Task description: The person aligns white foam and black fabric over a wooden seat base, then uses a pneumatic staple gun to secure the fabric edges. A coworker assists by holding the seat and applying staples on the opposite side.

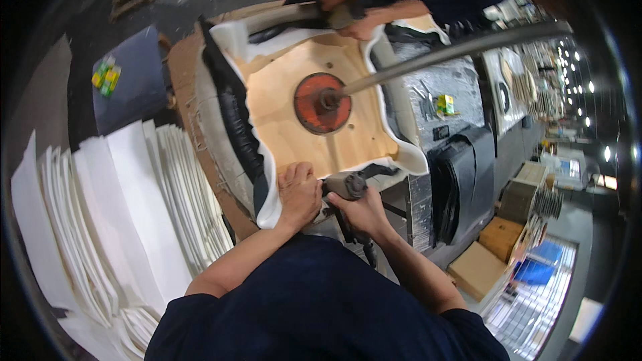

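Observation:
A light wooden panel (277, 93) lies flat, with white padding (269, 200) and black cover material (235, 120) around its edges. A red disc (311, 110) on the end of a metal rod (428, 60) rests on its middle. My left hand (299, 195) is closed over the near edge of the panel, its fingers bent together on the wood and padding. Beside it, my right hand (364, 214) grips a staple gun (348, 186) by the handle, its nose at the panel's near edge. The staple gun's tip is partly hidden.
Across from me, a co-worker's hand (364, 27) holds a dark tool at the far edge. White padding sheets (134, 180) stand stacked at left. Right stand a plastic-covered table (455, 80), black sheets (465, 174) and a cardboard box (478, 269). The rod slants overhead.

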`<action>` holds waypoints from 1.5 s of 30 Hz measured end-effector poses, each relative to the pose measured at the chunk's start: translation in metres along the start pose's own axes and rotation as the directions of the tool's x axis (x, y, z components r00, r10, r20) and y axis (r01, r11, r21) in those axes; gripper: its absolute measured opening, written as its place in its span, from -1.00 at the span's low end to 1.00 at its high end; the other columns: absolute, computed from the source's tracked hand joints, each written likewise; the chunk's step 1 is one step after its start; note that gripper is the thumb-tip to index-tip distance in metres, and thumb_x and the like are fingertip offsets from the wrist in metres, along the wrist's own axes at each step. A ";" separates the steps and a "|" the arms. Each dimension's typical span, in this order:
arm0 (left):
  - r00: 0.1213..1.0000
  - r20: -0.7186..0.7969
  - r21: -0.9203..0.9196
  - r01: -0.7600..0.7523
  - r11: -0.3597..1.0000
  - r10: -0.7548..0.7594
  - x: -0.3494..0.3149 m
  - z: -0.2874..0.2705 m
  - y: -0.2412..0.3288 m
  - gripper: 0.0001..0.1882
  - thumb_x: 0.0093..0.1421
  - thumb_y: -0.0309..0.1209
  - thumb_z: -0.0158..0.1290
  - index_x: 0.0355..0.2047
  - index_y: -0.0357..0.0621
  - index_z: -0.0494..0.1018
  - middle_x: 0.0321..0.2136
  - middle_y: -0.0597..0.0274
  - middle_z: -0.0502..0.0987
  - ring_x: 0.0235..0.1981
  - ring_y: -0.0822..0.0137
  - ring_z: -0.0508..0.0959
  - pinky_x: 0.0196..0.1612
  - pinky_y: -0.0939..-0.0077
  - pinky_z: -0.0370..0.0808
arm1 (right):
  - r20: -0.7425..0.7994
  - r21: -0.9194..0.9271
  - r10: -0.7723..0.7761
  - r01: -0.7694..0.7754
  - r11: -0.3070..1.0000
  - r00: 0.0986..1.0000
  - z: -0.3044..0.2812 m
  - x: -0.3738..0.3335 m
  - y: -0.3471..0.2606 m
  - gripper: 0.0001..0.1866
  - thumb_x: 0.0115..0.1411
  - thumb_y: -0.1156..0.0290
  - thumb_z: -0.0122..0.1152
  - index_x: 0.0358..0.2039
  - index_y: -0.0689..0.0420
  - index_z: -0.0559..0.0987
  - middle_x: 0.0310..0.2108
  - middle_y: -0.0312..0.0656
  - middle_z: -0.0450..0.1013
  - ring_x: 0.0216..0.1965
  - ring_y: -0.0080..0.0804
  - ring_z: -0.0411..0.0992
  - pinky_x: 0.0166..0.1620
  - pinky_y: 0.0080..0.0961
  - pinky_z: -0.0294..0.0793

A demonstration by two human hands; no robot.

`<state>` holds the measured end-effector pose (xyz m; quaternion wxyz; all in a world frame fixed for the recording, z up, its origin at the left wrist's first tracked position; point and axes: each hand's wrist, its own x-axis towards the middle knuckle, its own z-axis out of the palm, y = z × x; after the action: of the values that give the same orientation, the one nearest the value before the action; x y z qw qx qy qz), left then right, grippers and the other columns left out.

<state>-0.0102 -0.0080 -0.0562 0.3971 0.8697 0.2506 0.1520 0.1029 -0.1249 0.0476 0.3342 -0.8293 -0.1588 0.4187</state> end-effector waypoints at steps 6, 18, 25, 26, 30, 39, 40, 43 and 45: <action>0.994 -0.013 0.070 -0.109 0.991 0.111 0.001 0.001 0.004 -0.83 0.22 -0.36 0.28 -0.36 -0.22 0.61 -0.10 0.13 0.49 0.05 0.03 0.44 0.08 0.03 0.27 | -0.123 0.019 -0.001 0.004 1.000 0.992 -0.020 -0.032 0.025 -0.52 0.21 0.24 0.62 0.04 0.24 0.71 -0.13 -0.12 0.73 -0.12 -0.35 0.67 0.01 -0.31 0.63; 0.959 0.132 0.099 -0.265 0.959 0.252 0.015 -0.030 0.055 -0.80 0.20 -0.36 0.33 -0.22 -0.14 0.63 -0.06 0.07 0.53 0.12 -0.02 0.46 0.17 -0.02 0.33 | -0.526 0.514 0.078 0.243 0.822 0.847 -0.062 -0.111 0.127 -0.60 0.23 0.50 0.59 0.06 0.26 0.67 -0.30 -0.28 0.62 -0.49 -0.54 0.52 -0.43 -0.48 0.52; 0.837 0.251 0.058 -0.514 0.856 0.486 0.082 0.027 0.051 -0.64 0.02 -0.24 0.50 -0.32 -0.15 0.62 -0.02 0.02 0.52 0.17 -0.04 0.42 0.31 -0.04 0.28 | -0.456 0.557 0.085 0.209 0.804 0.886 -0.057 -0.093 0.103 -0.69 0.30 0.47 0.49 0.01 0.29 0.67 -0.39 -0.28 0.57 -0.55 -0.53 0.49 -0.48 -0.44 0.52; 0.817 0.279 0.034 -0.533 0.845 0.504 0.087 0.034 0.046 -0.63 0.00 -0.22 0.52 -0.35 -0.16 0.62 -0.02 0.02 0.52 0.18 -0.04 0.41 0.32 -0.06 0.26 | -0.439 0.529 0.086 0.179 0.829 0.894 -0.061 -0.089 0.098 -0.68 0.31 0.45 0.50 0.02 0.28 0.67 -0.40 -0.30 0.57 -0.56 -0.54 0.48 -0.49 -0.47 0.50; 0.812 0.213 -0.088 -0.537 0.839 0.543 0.091 0.055 0.041 -0.60 -0.08 -0.22 0.57 -0.39 -0.14 0.60 0.04 0.01 0.51 0.25 -0.12 0.42 0.39 -0.14 0.23 | -0.356 0.404 0.044 0.112 0.908 0.933 -0.075 -0.072 0.088 -0.64 0.35 0.37 0.51 0.07 0.26 0.68 -0.45 -0.37 0.54 -0.59 -0.59 0.45 -0.52 -0.51 0.42; 0.864 0.223 -0.064 -0.449 0.891 0.452 0.083 0.068 0.032 -0.70 0.15 -0.14 0.40 -0.42 -0.14 0.74 0.29 0.04 0.47 0.55 -0.21 0.20 0.58 -0.29 -0.04 | -0.122 0.319 0.086 -0.043 0.947 0.989 -0.096 -0.019 0.061 -0.68 0.40 0.31 0.46 0.02 0.27 0.69 -0.44 -0.35 0.53 -0.59 -0.57 0.41 -0.52 -0.50 0.40; 0.872 0.220 -0.070 -0.433 0.899 0.437 0.083 0.069 0.033 -0.72 0.15 -0.17 0.39 -0.43 -0.15 0.74 0.30 0.04 0.47 0.55 -0.21 0.20 0.58 -0.29 -0.04 | -0.101 0.305 0.103 -0.068 0.950 0.990 -0.097 -0.015 0.060 -0.67 0.40 0.31 0.47 0.02 0.27 0.69 -0.44 -0.35 0.53 -0.60 -0.56 0.42 -0.53 -0.50 0.40; 0.890 0.209 -0.094 -0.395 0.914 0.406 0.085 0.069 0.035 -0.78 0.14 -0.25 0.37 -0.45 -0.15 0.74 0.31 0.05 0.47 0.54 -0.20 0.20 0.58 -0.30 -0.04 | -0.112 0.258 0.102 -0.070 0.964 0.988 -0.097 -0.004 0.054 -0.63 0.36 0.18 0.52 -0.08 0.25 0.71 -0.51 -0.33 0.54 -0.61 -0.58 0.45 -0.53 -0.51 0.41; 0.896 0.197 -0.111 -0.383 0.917 0.398 0.084 0.069 0.034 -0.81 0.13 -0.29 0.36 -0.45 -0.15 0.74 0.30 0.06 0.48 0.54 -0.19 0.21 0.58 -0.30 -0.05 | -0.094 0.174 0.126 -0.108 0.979 0.988 -0.100 0.001 0.049 -0.58 0.34 0.14 0.53 -0.03 0.26 0.71 -0.48 -0.31 0.56 -0.59 -0.57 0.47 -0.51 -0.51 0.43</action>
<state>0.1023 -0.0225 -0.0683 0.4132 0.8993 0.0211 0.1419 0.1828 -0.2021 0.0564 0.3855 -0.8268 -0.0562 0.4057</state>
